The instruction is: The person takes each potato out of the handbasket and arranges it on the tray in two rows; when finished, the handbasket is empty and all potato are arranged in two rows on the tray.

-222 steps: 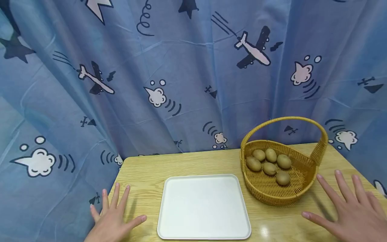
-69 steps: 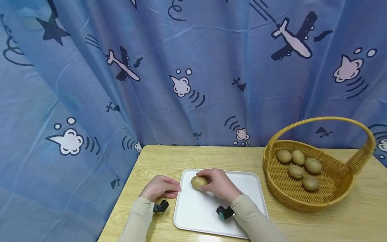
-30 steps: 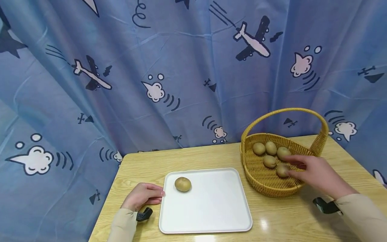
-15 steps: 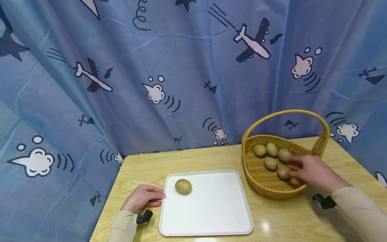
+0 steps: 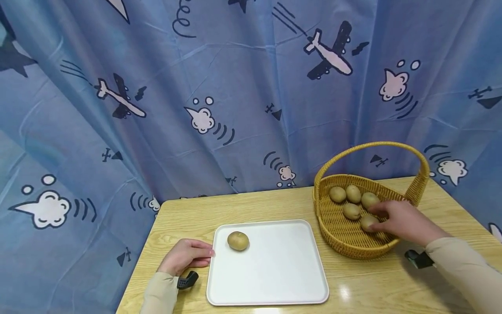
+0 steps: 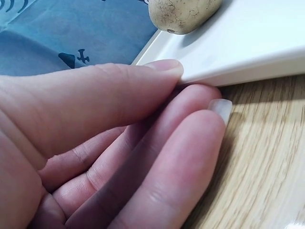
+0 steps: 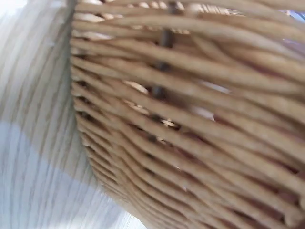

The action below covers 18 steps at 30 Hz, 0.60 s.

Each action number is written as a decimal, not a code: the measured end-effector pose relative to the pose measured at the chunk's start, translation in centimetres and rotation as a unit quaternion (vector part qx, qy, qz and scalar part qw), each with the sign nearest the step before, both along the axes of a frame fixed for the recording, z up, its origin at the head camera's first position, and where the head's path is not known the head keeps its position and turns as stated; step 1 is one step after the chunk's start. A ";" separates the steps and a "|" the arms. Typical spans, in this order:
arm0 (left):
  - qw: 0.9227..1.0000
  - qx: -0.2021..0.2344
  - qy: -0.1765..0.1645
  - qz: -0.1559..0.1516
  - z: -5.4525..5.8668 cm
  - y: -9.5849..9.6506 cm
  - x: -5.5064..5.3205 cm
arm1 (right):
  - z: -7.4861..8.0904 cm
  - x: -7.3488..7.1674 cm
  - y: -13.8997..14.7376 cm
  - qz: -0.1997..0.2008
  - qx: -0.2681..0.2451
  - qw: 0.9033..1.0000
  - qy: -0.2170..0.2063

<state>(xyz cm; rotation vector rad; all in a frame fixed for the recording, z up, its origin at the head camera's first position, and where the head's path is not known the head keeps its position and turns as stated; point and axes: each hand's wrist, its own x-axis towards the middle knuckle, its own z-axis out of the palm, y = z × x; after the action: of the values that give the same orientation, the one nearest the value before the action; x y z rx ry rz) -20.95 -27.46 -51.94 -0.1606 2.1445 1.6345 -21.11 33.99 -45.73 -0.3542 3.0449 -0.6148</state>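
Observation:
My left hand [image 5: 186,256] pinches the left rim of a white tray [image 5: 270,270], thumb on top and fingers curled at the edge in the left wrist view. One potato [image 5: 238,240], tan and oval, lies near the tray's back left corner; its lower part [image 6: 183,14] shows in the left wrist view. On the right, my right hand [image 5: 401,220] reaches over the rim of a wicker basket [image 5: 341,246] and grips the front potato [image 5: 367,222] between thumb and fingers. The basket's woven wall [image 7: 190,119] hides that hand from the right wrist camera.
Several other potatoes [image 5: 351,211] sit at the basket's left and back. A tall arched handle [image 5: 372,144] spans the basket. The light wooden table [image 5: 188,218] ends at a blue printed curtain [image 5: 235,152] behind and to the left.
Both hands were spread apart at first. One potato has moved from basket to tray with the right hand, which then returned to the basket. The left hand has come to the tray's rim.

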 end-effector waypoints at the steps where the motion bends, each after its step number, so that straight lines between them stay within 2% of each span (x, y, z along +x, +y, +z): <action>1: 1.000 -0.001 0.000 0.000 0.0 0.0 0.0 | -0.1 0.0 -0.1 0.002 0.002 1.000 0.001; 18: 1.000 -0.002 0.003 0.001 0.0 -0.1 -0.1 | -0.4 -0.8 -0.5 0.006 0.009 1.000 -0.010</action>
<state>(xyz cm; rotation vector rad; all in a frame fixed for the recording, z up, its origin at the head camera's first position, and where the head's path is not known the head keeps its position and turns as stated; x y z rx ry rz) -21.07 -27.55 -51.97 -0.1597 2.1538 1.6346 -21.86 33.45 -46.16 -0.3645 3.0248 -0.5872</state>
